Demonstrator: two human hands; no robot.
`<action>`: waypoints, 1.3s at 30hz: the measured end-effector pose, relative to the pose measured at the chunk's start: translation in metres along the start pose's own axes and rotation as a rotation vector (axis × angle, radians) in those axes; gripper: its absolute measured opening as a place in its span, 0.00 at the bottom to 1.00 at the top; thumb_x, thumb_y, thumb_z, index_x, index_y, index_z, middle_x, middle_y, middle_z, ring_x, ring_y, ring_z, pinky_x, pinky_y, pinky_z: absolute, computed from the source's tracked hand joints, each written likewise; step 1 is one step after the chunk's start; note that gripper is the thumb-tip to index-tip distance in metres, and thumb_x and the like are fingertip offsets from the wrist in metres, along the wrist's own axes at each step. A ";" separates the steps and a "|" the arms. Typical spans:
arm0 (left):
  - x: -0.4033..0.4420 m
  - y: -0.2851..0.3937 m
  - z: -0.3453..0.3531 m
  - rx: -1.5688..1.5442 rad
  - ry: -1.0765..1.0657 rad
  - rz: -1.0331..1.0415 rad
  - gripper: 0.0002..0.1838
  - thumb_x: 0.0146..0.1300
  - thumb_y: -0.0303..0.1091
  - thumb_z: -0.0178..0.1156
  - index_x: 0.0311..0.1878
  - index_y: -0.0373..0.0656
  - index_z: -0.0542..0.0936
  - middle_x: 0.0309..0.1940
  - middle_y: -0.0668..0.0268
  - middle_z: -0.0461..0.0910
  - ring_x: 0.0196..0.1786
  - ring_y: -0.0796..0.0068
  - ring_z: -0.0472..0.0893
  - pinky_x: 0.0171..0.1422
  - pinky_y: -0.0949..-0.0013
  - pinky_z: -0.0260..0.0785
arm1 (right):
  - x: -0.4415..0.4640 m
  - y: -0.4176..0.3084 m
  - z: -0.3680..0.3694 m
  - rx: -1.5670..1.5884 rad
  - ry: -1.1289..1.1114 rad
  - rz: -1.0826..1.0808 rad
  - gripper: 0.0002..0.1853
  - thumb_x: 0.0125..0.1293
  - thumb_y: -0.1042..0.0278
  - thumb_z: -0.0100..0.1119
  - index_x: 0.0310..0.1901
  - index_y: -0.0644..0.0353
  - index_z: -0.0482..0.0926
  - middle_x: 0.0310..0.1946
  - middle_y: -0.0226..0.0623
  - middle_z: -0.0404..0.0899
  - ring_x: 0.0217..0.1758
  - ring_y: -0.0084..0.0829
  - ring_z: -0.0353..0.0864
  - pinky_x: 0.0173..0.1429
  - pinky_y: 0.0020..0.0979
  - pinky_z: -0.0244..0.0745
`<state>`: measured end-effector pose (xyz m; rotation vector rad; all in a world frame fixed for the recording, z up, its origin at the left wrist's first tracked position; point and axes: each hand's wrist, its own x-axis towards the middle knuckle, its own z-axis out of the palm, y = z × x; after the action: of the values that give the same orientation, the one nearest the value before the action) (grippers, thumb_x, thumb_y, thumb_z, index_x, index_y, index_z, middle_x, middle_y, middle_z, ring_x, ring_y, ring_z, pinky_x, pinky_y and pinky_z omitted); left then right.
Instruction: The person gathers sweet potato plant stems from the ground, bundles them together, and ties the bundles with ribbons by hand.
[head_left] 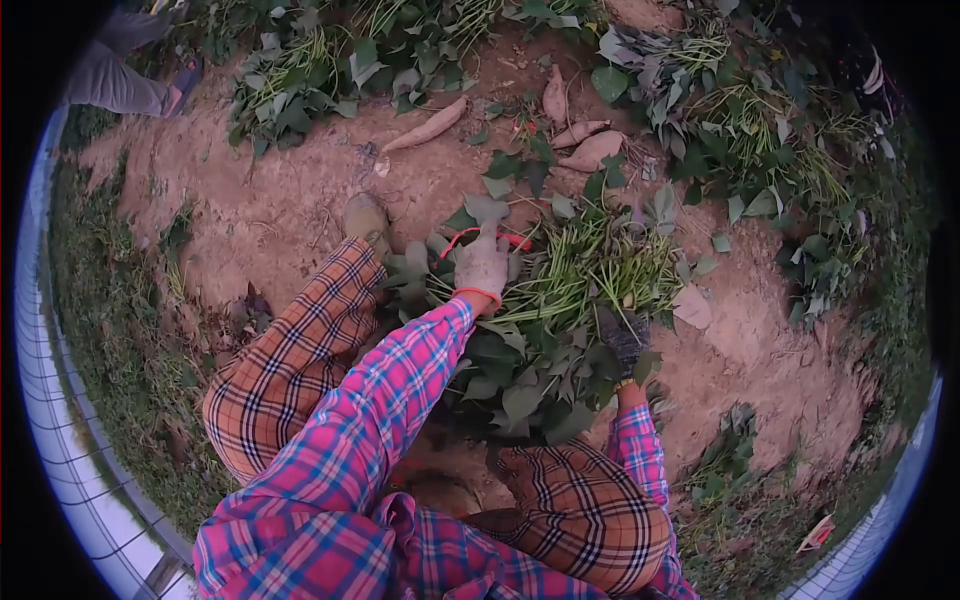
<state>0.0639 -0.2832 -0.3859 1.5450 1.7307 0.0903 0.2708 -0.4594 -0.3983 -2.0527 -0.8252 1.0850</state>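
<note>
You are outdoors on farmland: bare reddish soil (250, 200) lies underfoot, cut leafy vines (300, 90) sit in heaps along the top, and pale tubers (430, 126) lie on the ground at upper center.

The fingers of the right hand (622, 338) are partly covered by the leafy bundle (590, 265); their grip cannot be determined. The middle of the red strip (517, 240) is obscured by the left hand (482, 264), whose fingertips are indistinct. The leaves also conceal the ground beneath the bundle. At upper left, the picture boundary cuts off a person (125, 80) above the legs. The red-and-white item (816, 534) at lower right is too small to identify.
</note>
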 end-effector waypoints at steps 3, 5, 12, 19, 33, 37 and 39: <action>0.011 -0.003 0.001 0.224 -0.093 0.128 0.13 0.62 0.37 0.47 0.48 0.44 0.71 0.33 0.48 0.78 0.40 0.46 0.78 0.41 0.50 0.69 | -0.002 -0.013 -0.002 0.080 -0.028 0.080 0.14 0.57 0.58 0.61 0.37 0.61 0.82 0.29 0.42 0.82 0.33 0.35 0.81 0.39 0.34 0.73; 0.026 -0.004 0.007 0.473 -0.157 0.196 0.11 0.61 0.35 0.49 0.46 0.46 0.71 0.32 0.51 0.79 0.40 0.49 0.79 0.40 0.50 0.69 | -0.005 -0.027 -0.003 0.052 -0.020 0.091 0.14 0.57 0.58 0.61 0.37 0.61 0.82 0.29 0.41 0.82 0.33 0.32 0.81 0.39 0.33 0.72; 0.049 0.011 -0.002 0.909 -0.281 0.283 0.09 0.59 0.32 0.51 0.39 0.45 0.80 0.32 0.62 0.82 0.40 0.62 0.82 0.37 0.57 0.73 | -0.001 -0.007 0.000 -0.263 0.006 -0.022 0.12 0.56 0.66 0.65 0.39 0.64 0.81 0.31 0.39 0.82 0.34 0.27 0.80 0.41 0.31 0.73; 0.061 0.036 -0.041 1.102 -0.105 0.698 0.09 0.56 0.33 0.53 0.35 0.47 0.83 0.35 0.65 0.81 0.41 0.65 0.81 0.40 0.61 0.71 | -0.004 -0.007 0.001 -0.255 0.057 -0.235 0.11 0.57 0.55 0.59 0.34 0.52 0.83 0.26 0.44 0.80 0.30 0.45 0.78 0.34 0.40 0.71; 0.063 -0.001 -0.049 0.001 -0.435 0.414 0.16 0.56 0.44 0.55 0.33 0.38 0.80 0.29 0.50 0.77 0.37 0.57 0.78 0.43 0.59 0.69 | -0.006 -0.023 0.000 -0.194 0.096 -0.164 0.13 0.56 0.56 0.61 0.34 0.57 0.83 0.27 0.43 0.81 0.32 0.42 0.81 0.37 0.39 0.73; 0.069 -0.021 -0.047 -0.075 -0.516 0.282 0.17 0.53 0.44 0.58 0.33 0.36 0.79 0.28 0.54 0.79 0.35 0.59 0.79 0.41 0.62 0.70 | 0.000 0.012 0.003 -0.211 0.095 -0.271 0.11 0.55 0.59 0.62 0.34 0.57 0.83 0.27 0.43 0.81 0.31 0.40 0.81 0.37 0.38 0.73; 0.061 -0.012 -0.056 -0.132 -0.567 0.219 0.18 0.52 0.43 0.59 0.36 0.36 0.78 0.29 0.55 0.79 0.36 0.60 0.80 0.41 0.63 0.70 | 0.001 -0.004 0.004 -0.217 0.095 -0.417 0.11 0.55 0.60 0.63 0.34 0.57 0.84 0.27 0.44 0.81 0.31 0.40 0.81 0.37 0.38 0.73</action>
<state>0.0253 -0.2089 -0.3850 1.4773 1.0903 -0.1133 0.2672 -0.4552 -0.3971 -1.9618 -1.2970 0.6874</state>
